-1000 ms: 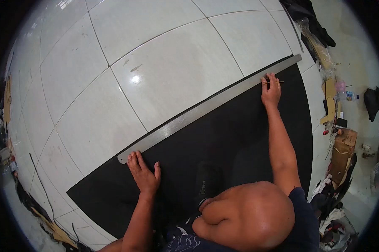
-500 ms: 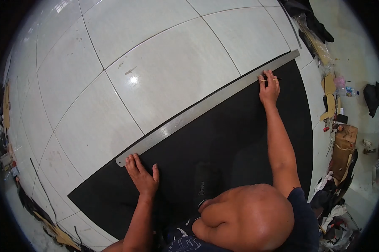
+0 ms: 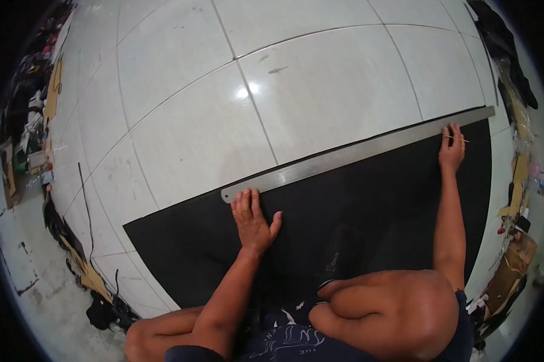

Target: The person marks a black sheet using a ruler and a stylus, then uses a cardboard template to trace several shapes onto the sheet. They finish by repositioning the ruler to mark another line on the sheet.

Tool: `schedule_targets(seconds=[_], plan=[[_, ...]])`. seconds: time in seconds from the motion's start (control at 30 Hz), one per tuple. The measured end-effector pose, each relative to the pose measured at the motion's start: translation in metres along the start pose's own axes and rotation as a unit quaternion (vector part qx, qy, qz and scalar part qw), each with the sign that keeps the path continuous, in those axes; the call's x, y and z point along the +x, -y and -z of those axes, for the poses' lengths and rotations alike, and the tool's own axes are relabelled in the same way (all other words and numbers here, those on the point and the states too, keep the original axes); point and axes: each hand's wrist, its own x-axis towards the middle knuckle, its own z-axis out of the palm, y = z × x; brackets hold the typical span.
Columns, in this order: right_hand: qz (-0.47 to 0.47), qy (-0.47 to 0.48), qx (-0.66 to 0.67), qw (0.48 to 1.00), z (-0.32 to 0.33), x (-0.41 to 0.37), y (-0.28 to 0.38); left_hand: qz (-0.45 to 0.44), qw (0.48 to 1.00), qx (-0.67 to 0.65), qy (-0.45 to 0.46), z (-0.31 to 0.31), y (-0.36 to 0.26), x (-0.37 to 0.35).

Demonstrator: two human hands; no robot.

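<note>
A long metal ruler (image 3: 344, 158) lies near the far edge of a large black sheet (image 3: 368, 211) on the tiled floor. My left hand (image 3: 254, 222) rests near the ruler's left end, fingertips on its lower edge, fingers spread and thumb out. Near the right end, my right hand (image 3: 452, 148) touches the ruler with its fingertips and has a thin yellowish stick (image 3: 465, 140) between its fingers. A thin black strip of the sheet shows beyond the ruler.
Brown cardboard (image 3: 513, 271), plastic and dark scraps line the right side. More cardboard (image 3: 82, 265) and dark material lie at the left, beside a thin black strip (image 3: 86, 205). My bent knee (image 3: 423, 308) is over the sheet's near side.
The view has turned, so the sheet, ruler and both hands appear further right and the ruler less steep. Both hands keep their places on the ruler.
</note>
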Motion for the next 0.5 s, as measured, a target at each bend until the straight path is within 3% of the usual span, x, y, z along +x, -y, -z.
schedule_targets(seconds=[0.5], plan=[[-0.008, 0.014, 0.014, 1.0, 0.0031, 0.0011, 0.0028, 0.002, 1.0, 0.023, -0.006, -0.0031, -0.0004, -0.0014]])
